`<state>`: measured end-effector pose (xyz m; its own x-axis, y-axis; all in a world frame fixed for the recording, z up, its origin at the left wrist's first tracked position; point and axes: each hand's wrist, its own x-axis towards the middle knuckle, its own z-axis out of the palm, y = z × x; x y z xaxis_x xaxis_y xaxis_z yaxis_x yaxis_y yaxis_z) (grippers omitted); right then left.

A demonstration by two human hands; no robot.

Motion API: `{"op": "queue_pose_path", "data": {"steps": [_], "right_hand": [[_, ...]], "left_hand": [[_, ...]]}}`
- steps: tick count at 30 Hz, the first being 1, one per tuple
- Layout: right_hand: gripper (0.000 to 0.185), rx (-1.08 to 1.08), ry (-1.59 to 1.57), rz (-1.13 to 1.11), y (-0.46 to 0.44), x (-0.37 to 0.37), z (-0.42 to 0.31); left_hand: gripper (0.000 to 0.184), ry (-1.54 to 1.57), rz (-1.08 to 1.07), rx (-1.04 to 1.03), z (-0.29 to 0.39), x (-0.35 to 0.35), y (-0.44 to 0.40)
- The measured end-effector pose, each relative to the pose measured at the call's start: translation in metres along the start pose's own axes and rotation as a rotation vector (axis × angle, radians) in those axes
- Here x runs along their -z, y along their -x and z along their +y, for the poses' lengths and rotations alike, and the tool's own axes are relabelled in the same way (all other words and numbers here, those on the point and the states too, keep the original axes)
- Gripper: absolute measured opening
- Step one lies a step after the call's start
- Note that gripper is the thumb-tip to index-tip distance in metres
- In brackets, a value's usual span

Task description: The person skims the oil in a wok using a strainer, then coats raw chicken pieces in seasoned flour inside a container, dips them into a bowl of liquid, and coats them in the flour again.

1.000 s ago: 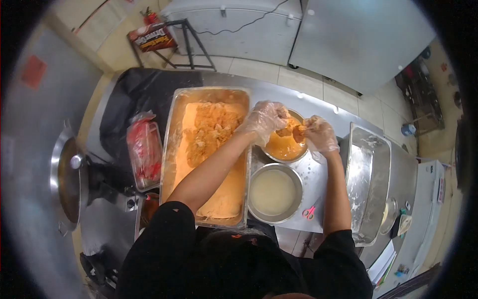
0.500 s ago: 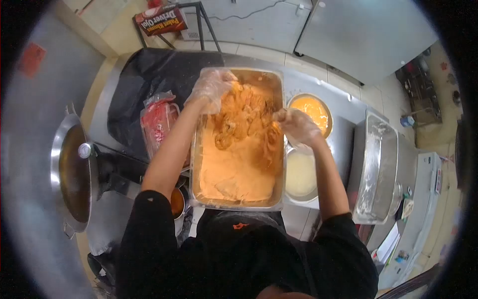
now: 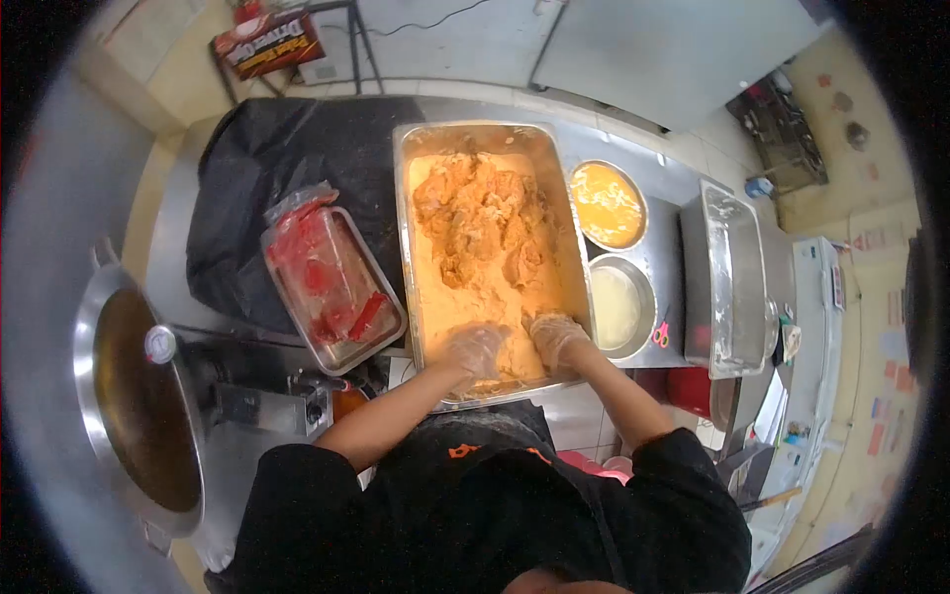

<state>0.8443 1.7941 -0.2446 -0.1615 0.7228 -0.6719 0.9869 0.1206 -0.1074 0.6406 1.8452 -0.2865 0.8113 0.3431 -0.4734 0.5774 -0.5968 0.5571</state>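
Observation:
A deep metal pan (image 3: pixel 404 198) holds an orange flour-like powder (image 3: pixel 445 307). Coated, lumpy pieces that look like chicken (image 3: pixel 485 218) are heaped in its far half. Both my hands wear clear plastic gloves and are down at the pan's near end. My left hand (image 3: pixel 478 351) dips into the powder, its fingers mostly hidden. Close to the pan's right wall, my right hand (image 3: pixel 556 339) also reaches into the powder, and its fingertips are covered. Neither hand touches the coated pieces.
Right of the pan stand a bowl of orange liquid (image 3: pixel 609 203), a bowl of pale powder (image 3: pixel 618 307), pink-handled scissors (image 3: pixel 661 334) and a deep steel pan (image 3: pixel 727 287). At left are a tray (image 3: pixel 381 342) with red plastic packaging and a wok of dark oil (image 3: pixel 143 396).
Both my hands have come down from the heap and the pan's far sides to the near-end powder. The coated pieces now lie uncovered by my hands. The view has shifted.

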Motion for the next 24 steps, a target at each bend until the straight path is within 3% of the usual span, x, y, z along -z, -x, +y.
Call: {"op": "queue_pose_path", "data": {"steps": [1, 3, 4, 5, 8, 10, 11, 12, 13, 15, 16, 18, 19, 20, 22, 24], "right_hand": [[0.056, -0.024, 0.002, 0.009, -0.002, 0.0, 0.004], [0.033, 0.06, 0.031, -0.271, -0.018, -0.005, 0.018], [0.033, 0.047, 0.037, -0.266, -0.022, -0.007, 0.029], [0.031, 0.011, -0.413, -0.122, -0.021, -0.01, 0.044], [0.025, 0.323, -0.256, 0.216, 0.008, 0.018, 0.054], [0.02, -0.075, -0.574, 0.135, 0.021, 0.054, 0.035], [0.02, -0.05, -0.426, 0.29, -0.018, 0.009, 0.058], [0.02, -0.052, -0.426, 0.301, -0.024, 0.0, 0.06], [0.02, 0.073, -0.166, 0.281, -0.027, -0.006, 0.059], [0.015, 0.247, 0.523, 0.029, -0.003, 0.03, 0.024], [0.015, 0.246, 0.523, 0.028, -0.009, 0.017, 0.031], [0.017, 0.183, 0.227, 0.215, -0.027, -0.012, 0.048], [0.017, 0.183, 0.224, 0.221, -0.029, -0.009, 0.05], [0.019, 0.278, 0.31, 0.143, -0.032, -0.004, 0.052], [0.021, 0.38, 0.394, 0.067, -0.037, -0.008, 0.058], [0.023, 0.566, 0.454, 0.261, -0.045, -0.013, 0.069]], "left_hand": [[0.08, 0.038, -0.033, 0.028, 0.006, 0.014, 0.002], [0.079, 0.102, 0.077, 0.037, 0.009, 0.041, 0.017], [0.079, 0.1, 0.086, 0.025, -0.002, 0.041, 0.013], [0.079, 0.094, 0.1, 0.007, -0.018, 0.037, 0.005], [0.062, -0.218, 0.222, -0.226, -0.057, 0.021, -0.004], [0.047, -0.151, 0.16, 0.053, -0.031, 0.059, 0.006], [0.043, -0.152, 0.171, 0.083, -0.031, 0.058, 0.006], [0.039, -0.157, 0.207, 0.068, -0.037, 0.045, -0.001], [0.035, -0.154, 0.259, 0.024, -0.046, 0.029, -0.011], [0.027, -0.136, 0.38, -0.119, -0.067, 0.005, -0.031], [0.024, -0.119, 0.423, -0.18, -0.073, 0.003, -0.034], [0.023, -0.018, 0.464, -0.101, -0.059, 0.019, -0.024], [0.022, 0.082, 0.502, -0.02, -0.053, 0.027, -0.021], [0.022, 0.075, 0.499, -0.019, -0.062, 0.02, -0.024], [0.024, 0.35, 0.604, -0.109, -0.087, 0.0, -0.031], [0.028, 0.374, 0.557, -0.067, -0.084, 0.004, -0.027]]}}
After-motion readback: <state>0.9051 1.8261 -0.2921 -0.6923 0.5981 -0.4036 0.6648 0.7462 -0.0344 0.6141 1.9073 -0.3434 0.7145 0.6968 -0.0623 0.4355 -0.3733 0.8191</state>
